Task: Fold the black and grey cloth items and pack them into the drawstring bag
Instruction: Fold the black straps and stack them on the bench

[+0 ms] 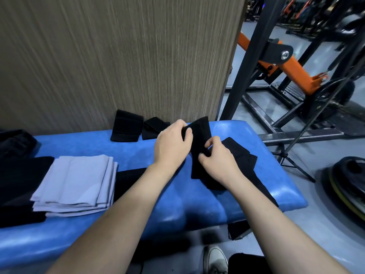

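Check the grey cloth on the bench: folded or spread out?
Folded. The grey cloth lies as a neat rectangular stack on the blue bench, with several layered edges showing along its right and near sides.

bench (pixel 83 143) blue | folded cloths (pixel 77 180) grey | held cloth (pixel 199 147) black | machine arm (pixel 292 72) orange
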Available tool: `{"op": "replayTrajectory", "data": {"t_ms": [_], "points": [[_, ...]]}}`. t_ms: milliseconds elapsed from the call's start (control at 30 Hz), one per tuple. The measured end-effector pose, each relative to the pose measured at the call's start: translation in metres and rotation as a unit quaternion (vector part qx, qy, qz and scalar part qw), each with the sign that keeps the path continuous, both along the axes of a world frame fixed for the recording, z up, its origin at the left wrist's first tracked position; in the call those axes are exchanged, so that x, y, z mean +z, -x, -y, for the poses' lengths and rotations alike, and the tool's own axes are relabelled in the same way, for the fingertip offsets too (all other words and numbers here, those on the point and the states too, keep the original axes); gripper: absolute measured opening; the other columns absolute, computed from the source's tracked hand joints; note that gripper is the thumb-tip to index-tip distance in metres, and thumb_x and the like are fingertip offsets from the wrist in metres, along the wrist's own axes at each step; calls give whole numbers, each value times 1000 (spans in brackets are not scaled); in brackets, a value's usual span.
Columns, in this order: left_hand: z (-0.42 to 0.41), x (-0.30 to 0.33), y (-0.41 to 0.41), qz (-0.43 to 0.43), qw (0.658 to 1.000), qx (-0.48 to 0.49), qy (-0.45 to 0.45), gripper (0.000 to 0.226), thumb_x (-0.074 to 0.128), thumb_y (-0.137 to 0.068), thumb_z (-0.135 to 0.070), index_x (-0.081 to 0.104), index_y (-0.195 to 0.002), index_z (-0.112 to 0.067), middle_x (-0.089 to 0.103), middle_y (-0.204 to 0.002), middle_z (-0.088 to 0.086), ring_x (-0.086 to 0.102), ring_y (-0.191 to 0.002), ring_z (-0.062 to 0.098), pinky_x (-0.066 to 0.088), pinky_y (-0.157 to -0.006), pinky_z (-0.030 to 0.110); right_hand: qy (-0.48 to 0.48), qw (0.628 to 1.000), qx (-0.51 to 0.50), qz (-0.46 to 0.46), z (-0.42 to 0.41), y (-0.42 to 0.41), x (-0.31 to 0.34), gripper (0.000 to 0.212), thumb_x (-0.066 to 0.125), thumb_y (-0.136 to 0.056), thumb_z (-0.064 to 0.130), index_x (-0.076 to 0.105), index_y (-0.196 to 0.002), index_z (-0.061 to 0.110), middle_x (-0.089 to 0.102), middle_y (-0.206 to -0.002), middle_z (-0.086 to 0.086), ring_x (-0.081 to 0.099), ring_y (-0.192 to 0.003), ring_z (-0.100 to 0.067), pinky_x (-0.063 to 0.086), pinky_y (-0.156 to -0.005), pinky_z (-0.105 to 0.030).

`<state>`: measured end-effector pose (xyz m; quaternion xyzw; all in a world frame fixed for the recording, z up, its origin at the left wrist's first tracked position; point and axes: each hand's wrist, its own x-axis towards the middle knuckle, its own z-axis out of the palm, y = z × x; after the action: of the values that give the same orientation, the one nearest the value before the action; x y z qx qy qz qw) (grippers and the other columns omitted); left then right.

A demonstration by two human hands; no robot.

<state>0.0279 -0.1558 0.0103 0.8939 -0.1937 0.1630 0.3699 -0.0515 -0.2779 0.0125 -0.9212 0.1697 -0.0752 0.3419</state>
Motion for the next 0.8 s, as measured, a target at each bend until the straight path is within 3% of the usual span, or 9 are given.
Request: {"op": "replayTrajectory", "data": {"t_ms": [67,200,267,367,500,667,800], "points": [[-9,8,9,-50,998,-17,38,15,50,-96,-36,57,-92,-23,64,-78,-5,58,-75,20,42,-63,35,-33,999,-8,21,1,2,3,25,60,-88,32,44,-103,21,58,-87,7,58,-88,-23,46,-82,-39],[-29,13,21,-155,971,-117,136,14,58,-91,-39,57,-85,-26,64,-70,-13,64,-70,16,56,-69,40,-123,991,3,57,-1,7,10,27,66,-90,32,47,-107,21,59,-92,9,56,-82,-10,41,-67,-25],[-37,16,26,-217,945,-155,188,12,61,-93,-29,57,-89,-18,63,-68,-11,64,-63,15,59,-61,44,-149,986,18,69,-3,9,12,23,66,-90,32,49,-103,25,63,-92,7,57,-77,-10,43,-67,-27],[-49,19,34,-276,916,-176,234,13,61,-95,-14,54,-98,-4,67,-77,0,65,-66,15,56,-56,33,-169,983,38,69,-7,12,14,20,67,-88,34,52,-99,28,64,-88,6,54,-69,-10,44,-66,-29],[-72,22,41,-310,897,-177,260,14,61,-94,-9,52,-102,-2,67,-84,9,66,-71,19,54,-56,29,-192,976,78,66,-16,20,18,20,70,-86,30,54,-98,32,66,-86,-4,56,-66,-11,46,-67,-32],[-98,25,52,-323,892,-173,264,16,62,-91,-3,49,-99,-9,69,-83,3,65,-73,19,52,-59,33,-214,967,123,63,-28,30,23,22,72,-86,17,57,-101,25,55,-80,-1,51,-68,-16,44,-61,-38],[-104,18,68,-350,886,-158,259,32,64,-79,-11,47,-99,-28,71,-85,7,62,-73,24,49,-71,39,-182,969,165,11,-31,38,24,21,68,-88,7,57,-102,17,55,-75,-3,48,-59,-13,41,-50,-24]]}}
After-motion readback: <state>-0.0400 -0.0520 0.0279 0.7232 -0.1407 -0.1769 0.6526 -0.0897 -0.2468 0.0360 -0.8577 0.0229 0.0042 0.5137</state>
